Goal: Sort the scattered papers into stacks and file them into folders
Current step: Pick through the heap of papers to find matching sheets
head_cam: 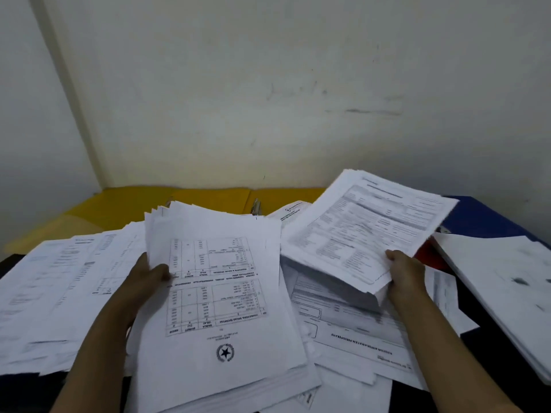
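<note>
Head view: scattered papers (59, 281) cover dark table (489, 350), white wall (268, 84) behind.

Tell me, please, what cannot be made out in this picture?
- Yellow folders, head view: lower parts hidden by the paper pile.
- Blue folder: partly covered by sheets, cut by the right edge.
- Right hand's bundle: print motion-blurred.
- Left hand: fingers hidden behind its stack.

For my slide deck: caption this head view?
Both hands, left and right, lift paper bundles above scattered sheets.
</note>
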